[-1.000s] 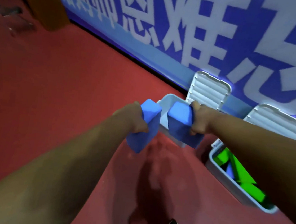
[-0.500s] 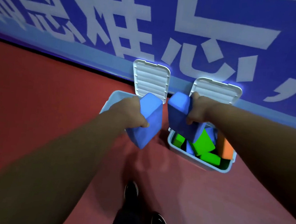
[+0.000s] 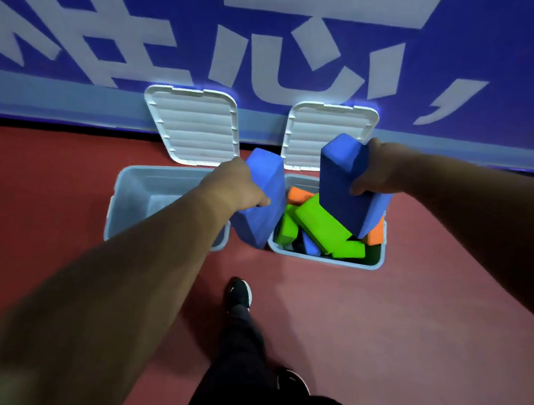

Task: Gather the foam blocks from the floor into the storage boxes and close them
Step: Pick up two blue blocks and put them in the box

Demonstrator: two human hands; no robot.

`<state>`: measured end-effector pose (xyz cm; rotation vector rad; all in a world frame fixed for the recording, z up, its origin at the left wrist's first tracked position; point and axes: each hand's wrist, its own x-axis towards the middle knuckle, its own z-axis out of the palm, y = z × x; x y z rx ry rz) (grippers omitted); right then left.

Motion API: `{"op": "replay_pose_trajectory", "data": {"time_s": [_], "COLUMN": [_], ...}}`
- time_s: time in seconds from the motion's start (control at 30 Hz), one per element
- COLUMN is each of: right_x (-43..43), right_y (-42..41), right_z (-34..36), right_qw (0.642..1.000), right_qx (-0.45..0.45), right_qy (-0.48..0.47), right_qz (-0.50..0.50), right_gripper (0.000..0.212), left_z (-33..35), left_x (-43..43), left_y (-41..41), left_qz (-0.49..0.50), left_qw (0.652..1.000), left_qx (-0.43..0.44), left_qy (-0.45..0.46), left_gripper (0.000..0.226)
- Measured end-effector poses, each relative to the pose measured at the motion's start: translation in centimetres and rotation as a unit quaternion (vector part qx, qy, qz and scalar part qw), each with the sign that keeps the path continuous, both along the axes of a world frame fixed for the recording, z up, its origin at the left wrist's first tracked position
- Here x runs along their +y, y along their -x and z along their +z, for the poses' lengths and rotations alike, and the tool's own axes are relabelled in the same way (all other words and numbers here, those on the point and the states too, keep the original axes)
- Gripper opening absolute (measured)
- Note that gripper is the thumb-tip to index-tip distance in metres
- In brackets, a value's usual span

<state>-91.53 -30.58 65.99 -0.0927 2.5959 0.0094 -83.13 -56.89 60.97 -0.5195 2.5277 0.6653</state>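
Matt foam blocks (image 3: 325,230), ribbed plastic lids (image 3: 194,126)

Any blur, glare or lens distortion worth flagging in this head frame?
Head view: dim light leaves both forearms dark and soft; wide-angle stretch swells them toward the corners; a bluish halo rims the left lid and right lid; left hand, right hand and their blue blocks are reasonably sharp.

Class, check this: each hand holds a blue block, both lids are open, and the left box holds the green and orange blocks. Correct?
One slip: the head view shows the green blocks and orange blocks in the right box, not the left box. The rest stands.
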Motion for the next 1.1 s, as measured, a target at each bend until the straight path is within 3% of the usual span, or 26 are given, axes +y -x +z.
{"op": "replay_pose_trajectory", "data": {"time_s": [0.3, 0.57, 0.87, 1.1], "right_x": [-0.4, 5.8, 13.9, 17.6], "right_y": [3.3, 3.0, 5.8, 10.8], "right_z": [-3.5, -9.1, -18.7, -25.9], "right_qw": [0.996, 0.977, 0.961, 0.966], "right_qx": [-0.019, -0.05, -0.073, -0.049], "right_qy": [0.012, 0.031, 0.046, 0.045], "right_qz": [-0.09, -0.204, -0.262, -0.252], "right_gripper": [0.088, 0.088, 0.091, 0.09], "left_z": [-5.7, -10.7, -18.2, -24.2], "left_x": [1.2, 5.8, 11.6, 15.6], "left_y": [6.9, 10.0, 13.1, 15.9], "left_qz": [-0.098, -0.156, -0.136, -0.12], "left_qw": [0.995, 0.987, 0.99, 0.99], "left_qx": [-0.03, -0.05, -0.03, 0.046], "left_qy": [-0.018, -0.005, 0.024, 0.063], "left_gripper": [0.079, 0.082, 0.088, 0.086]}}
